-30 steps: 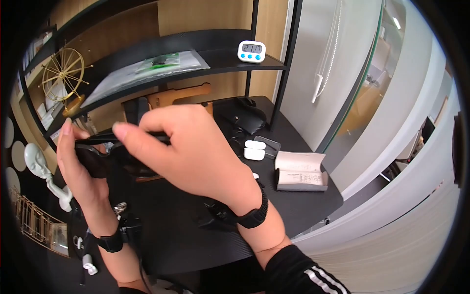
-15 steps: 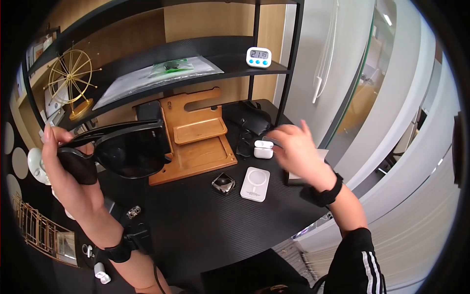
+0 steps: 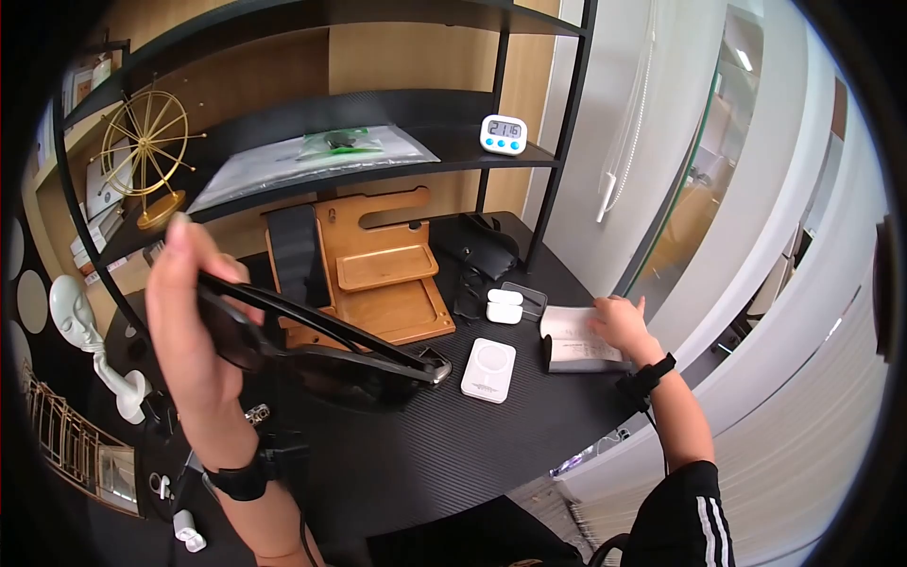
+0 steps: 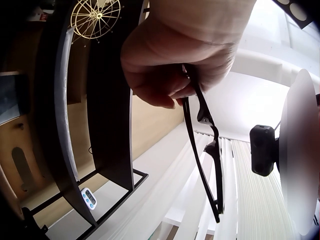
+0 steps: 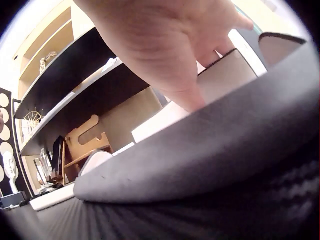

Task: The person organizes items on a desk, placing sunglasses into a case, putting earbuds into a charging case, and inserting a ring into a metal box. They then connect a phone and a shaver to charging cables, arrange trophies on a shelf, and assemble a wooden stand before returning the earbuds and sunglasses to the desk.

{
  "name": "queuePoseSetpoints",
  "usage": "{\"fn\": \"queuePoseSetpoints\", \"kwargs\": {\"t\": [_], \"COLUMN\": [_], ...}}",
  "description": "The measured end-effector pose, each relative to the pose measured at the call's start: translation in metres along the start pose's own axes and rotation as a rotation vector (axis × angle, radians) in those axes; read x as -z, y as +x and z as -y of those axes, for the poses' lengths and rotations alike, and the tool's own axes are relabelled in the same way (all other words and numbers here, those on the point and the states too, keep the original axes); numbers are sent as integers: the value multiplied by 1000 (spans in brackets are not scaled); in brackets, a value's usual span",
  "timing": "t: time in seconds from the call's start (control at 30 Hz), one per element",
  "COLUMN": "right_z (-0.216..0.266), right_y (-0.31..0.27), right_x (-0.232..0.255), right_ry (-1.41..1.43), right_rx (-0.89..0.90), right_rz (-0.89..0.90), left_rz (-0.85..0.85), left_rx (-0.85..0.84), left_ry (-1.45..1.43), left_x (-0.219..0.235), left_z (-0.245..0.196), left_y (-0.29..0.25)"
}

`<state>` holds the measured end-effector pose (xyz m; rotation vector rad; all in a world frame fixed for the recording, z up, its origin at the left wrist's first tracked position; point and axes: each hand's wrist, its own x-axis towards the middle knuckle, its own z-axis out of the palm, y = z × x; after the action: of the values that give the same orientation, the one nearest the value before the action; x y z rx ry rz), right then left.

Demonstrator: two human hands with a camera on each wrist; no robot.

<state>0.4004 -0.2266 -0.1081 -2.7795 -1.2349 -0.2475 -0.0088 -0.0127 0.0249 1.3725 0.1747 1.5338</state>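
Observation:
Black sunglasses (image 3: 350,373) with dark lenses hang from my raised left hand (image 3: 194,340), over the left half of the desk. In the left wrist view that hand (image 4: 180,55) pinches one end of the frame, and the temples (image 4: 202,170) lie folded along it. My right hand (image 3: 625,331) is at the open glasses case (image 3: 578,364) on the right. Seen from the right wrist, the thumb (image 5: 192,97) reaches in behind the near wall (image 5: 200,150), while the other fingers pass behind the raised flap (image 5: 227,75), gripping it.
A wooden stand (image 3: 387,321) is at the desk's back. A white power bank (image 3: 489,370), a white earbud case (image 3: 504,306) and a black pouch (image 3: 477,248) lie left of the glasses case. The shelf above bears a timer (image 3: 504,135) and a gold wheel ornament (image 3: 145,142).
My right hand has left the sunglasses and moved right, down to the glasses case. The left hand keeps hold of the sunglasses, now tilted with their far end lower.

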Motion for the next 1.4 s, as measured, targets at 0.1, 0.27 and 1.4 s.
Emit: {"fn": "queuePoseSetpoints", "kwargs": {"t": [0.1, 0.27, 1.4], "right_z": [-5, -2, 228], "right_y": [-5, -31, 3], "right_x": [3, 53, 114], "right_ry": [5, 135, 564], "right_rx": [18, -6, 725], "right_rz": [-67, 31, -887], "left_rz": [47, 344, 542], "left_rx": [65, 94, 523], "left_ry": [152, 246, 597], "left_x": [-8, -4, 26], "left_z": [1, 12, 70], "left_y": [-4, -1, 18]}}
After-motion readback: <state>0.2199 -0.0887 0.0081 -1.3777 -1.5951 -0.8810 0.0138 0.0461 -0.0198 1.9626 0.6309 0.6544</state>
